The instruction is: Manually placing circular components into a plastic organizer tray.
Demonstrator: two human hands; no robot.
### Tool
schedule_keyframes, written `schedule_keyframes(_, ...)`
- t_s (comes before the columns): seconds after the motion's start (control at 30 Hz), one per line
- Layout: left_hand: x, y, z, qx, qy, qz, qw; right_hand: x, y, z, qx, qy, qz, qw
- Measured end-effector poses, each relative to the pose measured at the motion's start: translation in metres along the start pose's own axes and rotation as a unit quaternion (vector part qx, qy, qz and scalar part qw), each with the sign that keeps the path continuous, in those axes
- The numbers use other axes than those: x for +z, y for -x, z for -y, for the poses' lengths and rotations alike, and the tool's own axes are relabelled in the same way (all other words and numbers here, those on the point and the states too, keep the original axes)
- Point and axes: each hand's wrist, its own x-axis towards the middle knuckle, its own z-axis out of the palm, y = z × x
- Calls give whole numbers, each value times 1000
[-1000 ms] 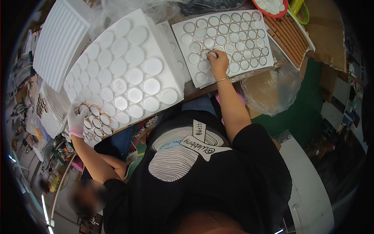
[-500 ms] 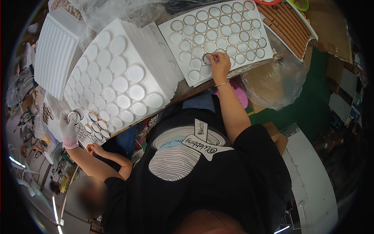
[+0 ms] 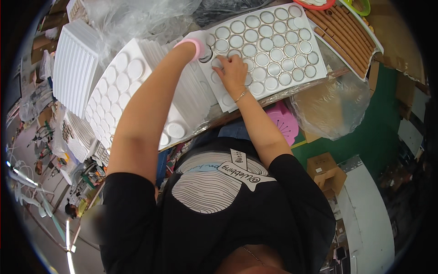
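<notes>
Over a white tray [image 3: 320,73] set with rows of round white discs, many ringed by a silver metal ring [image 3: 274,69], both my hands work at its left side. My left hand [image 3: 199,40], in a white glove with a pink cuff, reaches across to the tray's left edge. A metal ring [image 3: 206,56] shows under its fingers, which are partly hidden by the wrist. Close beside it, my right hand [image 3: 232,72] is bare, thumb and forefinger curled about the edge of a white disc [image 3: 217,64]. What its fingertips grip is too small to make out.
Left of the tray stand a thick stack of white trays [image 3: 175,130] with round discs and ribbed white trays [image 3: 76,64]. Brown rods [image 3: 340,34] lie at the far right on a white tray. Crumpled clear plastic [image 3: 137,18] lies behind; a plastic-wrapped bundle [image 3: 331,107] hangs near the table edge.
My left hand has swung from the far left, where it held a metal ring, over to the ringed tray. The right hand has shifted left along that tray. The whole view has moved slightly.
</notes>
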Motion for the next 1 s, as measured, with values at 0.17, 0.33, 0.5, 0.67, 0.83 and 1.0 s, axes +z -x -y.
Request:
schedule_keyframes(0.17,40,-23,2,-13,27,-30,999,10,-5,-18,-36,19,2,999)
schedule_keyframes(0.33,59,-20,22,-57,128,-106,984,0,-3,-13,-9,-22,-7,1000)
schedule_keyframes(0.5,45,-13,6,-119,83,-87,985,-5,19,-16,-44,-33,7,998)
schedule_keyframes(0.67,72,-1,-5,-42,73,30,996,-17,42,-15,59,-112,4,992)
schedule_keyframes(0.83,101,10,-14,-105,83,100,986,-16,43,-13,173,-142,124,967)
schedule_keyframes(1.0,105,10,13,-50,46,55,996,5,35,-9,90,41,130,987)
